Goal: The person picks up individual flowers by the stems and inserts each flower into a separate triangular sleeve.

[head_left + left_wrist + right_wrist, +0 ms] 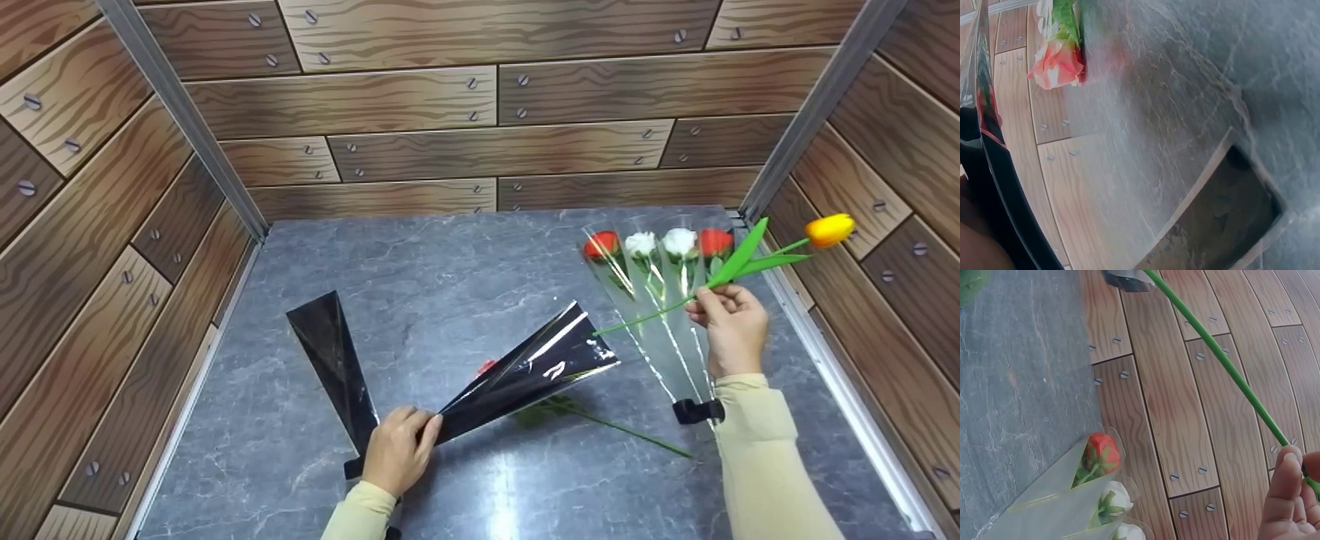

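Note:
My left hand (401, 448) grips the narrow end of a black flower sleeve (525, 379), whose wide mouth points up and right. Between the thumb and fingers of my right hand (731, 330) is the stem of a yellow-orange tulip (829, 230) with long green leaves. The tulip's bloom points to the upper right, and its stem (1224, 360) slants down so that the end is right at the sleeve's mouth. Beneath the sleeve lies a coral-pink rose (1058, 64), partly hidden, with its green stem (637, 431) showing to the right.
Another black sleeve (326, 360) lies left of my left hand. At the right, several red and white roses (680, 243) lie in clear sleeves, gathered at a black band (697, 411). Wood-patterned walls (420, 97) enclose the grey marbled table (420, 262) on the back and sides.

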`<state>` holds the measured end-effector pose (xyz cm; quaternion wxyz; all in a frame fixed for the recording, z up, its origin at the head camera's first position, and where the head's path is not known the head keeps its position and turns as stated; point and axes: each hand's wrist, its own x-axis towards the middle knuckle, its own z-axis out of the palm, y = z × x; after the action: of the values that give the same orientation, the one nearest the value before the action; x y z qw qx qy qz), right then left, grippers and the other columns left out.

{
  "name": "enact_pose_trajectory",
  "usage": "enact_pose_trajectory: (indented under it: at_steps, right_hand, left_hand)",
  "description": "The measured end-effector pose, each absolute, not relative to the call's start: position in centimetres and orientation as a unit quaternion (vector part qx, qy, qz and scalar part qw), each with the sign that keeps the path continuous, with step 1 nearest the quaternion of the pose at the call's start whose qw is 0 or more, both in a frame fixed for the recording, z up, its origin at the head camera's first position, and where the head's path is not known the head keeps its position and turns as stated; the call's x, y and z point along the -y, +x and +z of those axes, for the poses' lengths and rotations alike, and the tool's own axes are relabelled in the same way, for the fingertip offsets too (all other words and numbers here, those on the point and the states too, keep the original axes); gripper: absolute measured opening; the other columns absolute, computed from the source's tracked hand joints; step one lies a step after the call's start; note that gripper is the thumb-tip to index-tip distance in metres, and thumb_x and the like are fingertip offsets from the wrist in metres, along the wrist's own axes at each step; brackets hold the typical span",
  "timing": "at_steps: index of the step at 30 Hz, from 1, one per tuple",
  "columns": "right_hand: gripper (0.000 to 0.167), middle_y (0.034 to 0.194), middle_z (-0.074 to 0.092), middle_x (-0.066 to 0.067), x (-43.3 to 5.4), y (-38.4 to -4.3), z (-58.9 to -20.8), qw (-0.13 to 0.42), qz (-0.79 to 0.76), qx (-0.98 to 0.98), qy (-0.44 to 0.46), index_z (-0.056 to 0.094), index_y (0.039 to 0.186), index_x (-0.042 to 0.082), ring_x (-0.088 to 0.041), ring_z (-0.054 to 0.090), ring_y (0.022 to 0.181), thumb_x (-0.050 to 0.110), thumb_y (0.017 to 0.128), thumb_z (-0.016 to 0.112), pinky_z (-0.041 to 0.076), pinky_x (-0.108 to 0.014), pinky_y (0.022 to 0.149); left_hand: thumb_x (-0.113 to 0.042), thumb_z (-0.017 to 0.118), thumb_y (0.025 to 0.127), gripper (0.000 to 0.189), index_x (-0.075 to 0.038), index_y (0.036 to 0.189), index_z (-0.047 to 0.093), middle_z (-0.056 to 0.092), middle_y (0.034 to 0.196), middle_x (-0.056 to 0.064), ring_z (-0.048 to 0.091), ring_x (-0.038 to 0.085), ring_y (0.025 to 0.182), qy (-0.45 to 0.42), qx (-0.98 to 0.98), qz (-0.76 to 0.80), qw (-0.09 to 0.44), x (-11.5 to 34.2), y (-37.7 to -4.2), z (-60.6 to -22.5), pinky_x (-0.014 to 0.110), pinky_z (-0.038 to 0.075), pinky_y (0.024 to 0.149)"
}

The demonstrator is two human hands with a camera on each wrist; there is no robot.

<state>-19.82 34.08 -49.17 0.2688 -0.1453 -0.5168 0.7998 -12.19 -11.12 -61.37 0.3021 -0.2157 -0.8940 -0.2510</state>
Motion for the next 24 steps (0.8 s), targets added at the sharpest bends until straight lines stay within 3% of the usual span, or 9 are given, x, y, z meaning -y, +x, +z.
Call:
enact_pose_trajectory:
  at_steps: [10, 24]
  right_hand:
    - [0.014, 0.067, 0.063, -0.012, -34.6, -20.0, -48.6, 0.301, 0.804, 0.491, -0.150, 0.056, 0.088, -0.007, -0.016, 0.062, 0.050, -0.011, 0.082, 0.067, 0.051, -0.023, 0.048]
    - [0.012, 0.074, 0.067, -0.009, -31.7, -19.6, -50.0, 0.207, 0.791, 0.556, -0.148, 0.057, 0.094, -0.005, -0.014, 0.060, 0.054, -0.006, 0.086, 0.066, 0.049, -0.021, 0.049]
  left_hand:
    - [-0.025, 0.065, 0.090, 0.019, -0.016, 0.073, 0.066, 0.053, 0.068, -0.005, 0.055, 0.016, 0.063, -0.228, 0.887, -0.263, 0.304, 11.1, -12.1, -61.4, 0.034, 0.046, 0.058]
    - [-0.025, 0.066, 0.090, 0.018, -0.016, 0.074, 0.066, 0.056, 0.070, -0.005, 0.057, 0.015, 0.065, -0.223, 0.889, -0.265, 0.301, 10.1, -12.4, -60.9, 0.034, 0.047, 0.059]
